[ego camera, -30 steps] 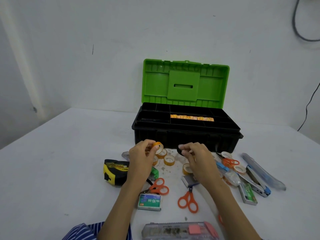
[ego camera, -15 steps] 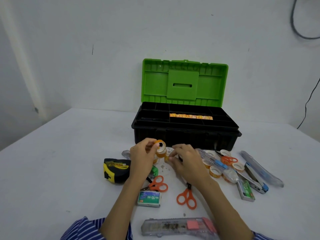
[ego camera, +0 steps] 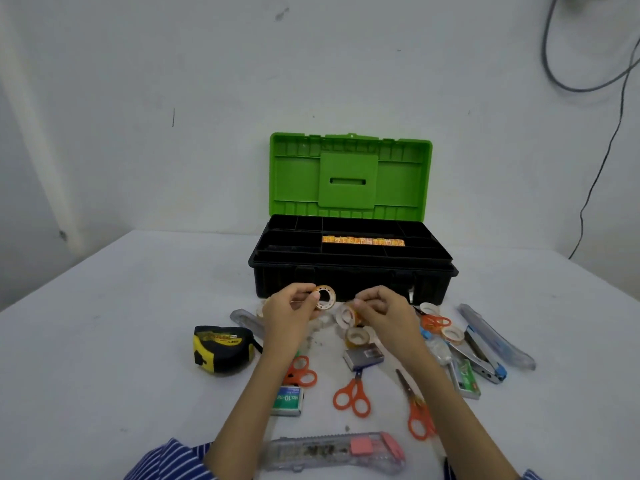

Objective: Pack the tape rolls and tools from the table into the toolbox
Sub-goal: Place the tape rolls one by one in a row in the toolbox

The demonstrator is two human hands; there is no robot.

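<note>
Just in front of the open toolbox [ego camera: 349,278], the left hand [ego camera: 289,315] pinches one small tape roll [ego camera: 325,297] upright, while the right hand [ego camera: 384,311] closes its fingers on another tape roll [ego camera: 346,315] low over the tabletop [ego camera: 121,323]. Packing looks barely begun: only an orange strip [ego camera: 363,241] lies in the tray. Three scissors, the tape measure [ego camera: 221,348], staple boxes, cutters and more rolls remain outside.

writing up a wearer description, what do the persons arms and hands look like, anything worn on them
Both forearms are bare from elbow to wrist. The left hand and right hand show no gloves, rings, watch or bracelet. A blue and white striped sleeve shows at the bottom left, and a sliver of the same fabric at the bottom right.
</note>
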